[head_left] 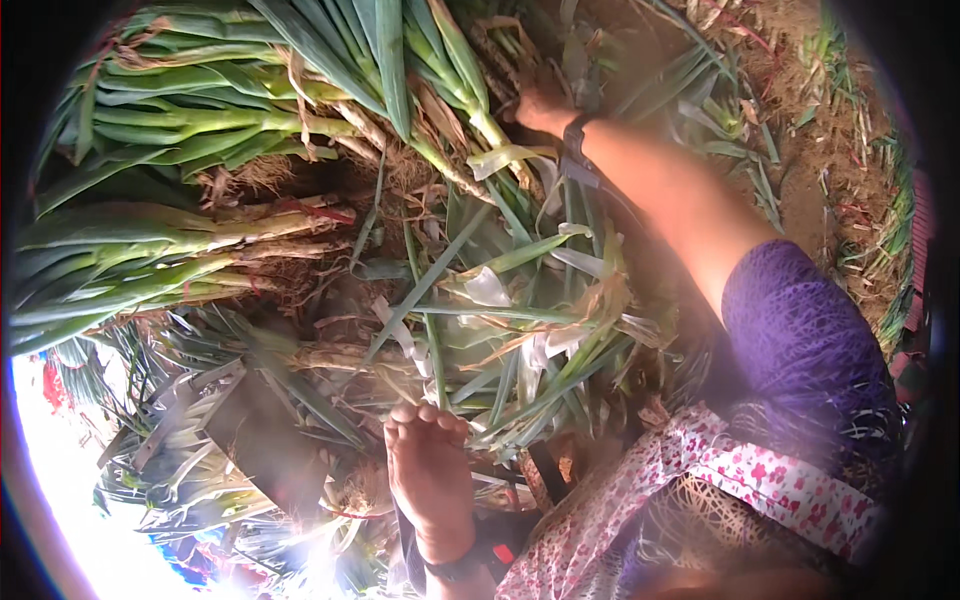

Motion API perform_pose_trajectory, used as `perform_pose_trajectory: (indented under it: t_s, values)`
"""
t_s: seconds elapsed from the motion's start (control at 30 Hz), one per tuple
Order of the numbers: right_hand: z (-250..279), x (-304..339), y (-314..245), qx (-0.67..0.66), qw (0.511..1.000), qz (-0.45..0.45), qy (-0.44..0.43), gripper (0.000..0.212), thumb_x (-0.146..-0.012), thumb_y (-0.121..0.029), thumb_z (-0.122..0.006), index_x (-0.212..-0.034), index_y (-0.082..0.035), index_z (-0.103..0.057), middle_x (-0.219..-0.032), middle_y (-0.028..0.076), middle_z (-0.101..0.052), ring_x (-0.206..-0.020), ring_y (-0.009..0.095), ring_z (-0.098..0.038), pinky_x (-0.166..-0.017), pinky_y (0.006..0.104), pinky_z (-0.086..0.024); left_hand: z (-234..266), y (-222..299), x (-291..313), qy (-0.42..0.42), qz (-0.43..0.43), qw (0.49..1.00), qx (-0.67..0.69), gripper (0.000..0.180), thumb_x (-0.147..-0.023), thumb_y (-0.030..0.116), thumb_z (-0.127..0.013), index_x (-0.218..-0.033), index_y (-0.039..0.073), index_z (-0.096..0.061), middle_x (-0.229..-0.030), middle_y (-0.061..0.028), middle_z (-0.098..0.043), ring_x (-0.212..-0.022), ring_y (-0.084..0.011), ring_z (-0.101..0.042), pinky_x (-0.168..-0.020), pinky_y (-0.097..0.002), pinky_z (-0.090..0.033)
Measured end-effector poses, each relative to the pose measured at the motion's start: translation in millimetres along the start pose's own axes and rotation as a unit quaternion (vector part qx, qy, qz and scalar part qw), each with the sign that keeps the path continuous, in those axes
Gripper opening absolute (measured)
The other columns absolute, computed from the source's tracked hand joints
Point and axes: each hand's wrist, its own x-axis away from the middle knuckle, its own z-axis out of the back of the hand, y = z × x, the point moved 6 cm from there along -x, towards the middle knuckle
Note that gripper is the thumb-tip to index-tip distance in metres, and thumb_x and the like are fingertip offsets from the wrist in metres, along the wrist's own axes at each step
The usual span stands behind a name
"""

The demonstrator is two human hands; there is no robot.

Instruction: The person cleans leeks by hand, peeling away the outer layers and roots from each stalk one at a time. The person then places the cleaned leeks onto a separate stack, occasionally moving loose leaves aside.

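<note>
My right arm stretches up to the top middle, where my right hand [543, 106] closes around a brownish stalk [497, 60] of green onion; its fingertips are partly hidden among the leaves. Beside it lies a bunch of long green onions [455, 95] with pale stems and dry outer skins. At the lower middle, my left hand [430, 482] has its fingers curled in. A thin pale stalk [398, 385] shows just above those fingers, but whether they hold it I cannot make out. Both wrists wear dark bands.
Rooted bundles of green onions [190, 125] are piled at the upper left, with another bundle [130, 255] below. Loose leaves and peeled skins [500, 330] litter the middle. A dark flat panel [265, 435] stands left of my left hand. Brown soil [800, 150] shows at the right.
</note>
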Motion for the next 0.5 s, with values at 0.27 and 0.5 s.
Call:
perform_pose_trajectory:
  t_s: [0.27,0.5]
  values:
    - [-5,-12,-21,-0.151,0.988,0.004,0.024,0.100,-0.059,-0.030,-0.078,-0.137,-0.008,-0.019,-0.122,0.025,-0.045,-0.110,0.037,-0.047,-0.088,0.0423,-0.040,15,2,-2,0.044,-0.004,0.999,-0.024,0.014,-0.090,0.018,-0.050,-0.100,0.009,-0.051,-0.094,-0.0058,-0.057,-0.086,-0.0180,-0.054,-0.079,-0.0340,-0.045]
    - [-29,20,12,-0.325,0.905,0.034,-0.272,0.038,-0.070,-0.036,-0.070,-0.098,-0.010,-0.068,-0.093,0.013,-0.065,-0.093,0.023,-0.058,-0.084,0.0383,-0.041,-6,-9,6,-0.017,0.022,0.999,0.023,0.012,-0.090,0.012,-0.048,-0.100,0.006,-0.051,-0.094,-0.0073,-0.055,-0.089,-0.0168,-0.053,-0.082,-0.0323,-0.043]
